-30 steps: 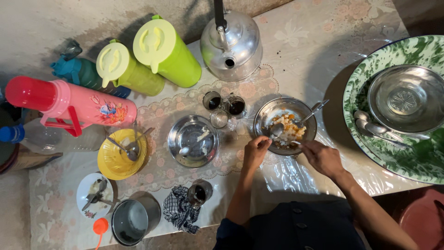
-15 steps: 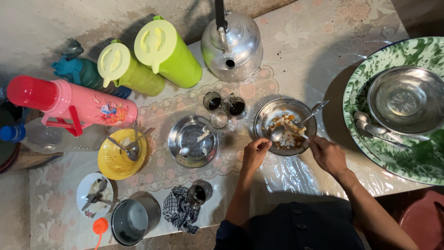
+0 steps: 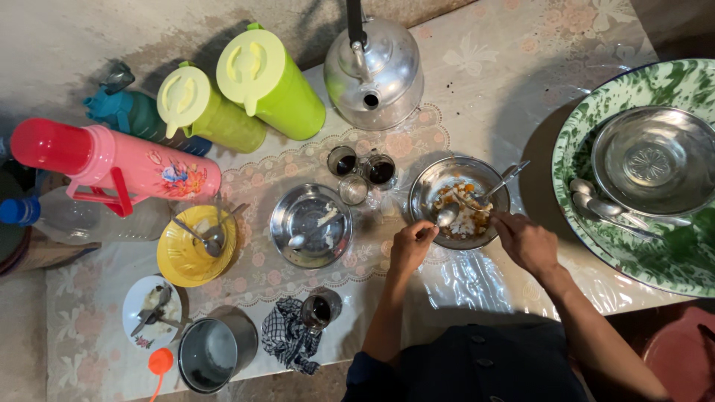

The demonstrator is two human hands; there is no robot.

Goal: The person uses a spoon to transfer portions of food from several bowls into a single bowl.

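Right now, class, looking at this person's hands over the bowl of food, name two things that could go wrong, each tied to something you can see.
1. The metal bowl sits on glossy plastic sheeting; as the left hand works its spoon, the bowl might slide.
2. Small dark drinks stand just beside the bowl; the left hand could knock them and spill.

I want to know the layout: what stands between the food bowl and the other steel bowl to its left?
In the head view, a small clear glass stands between the food bowl and the steel bowl.
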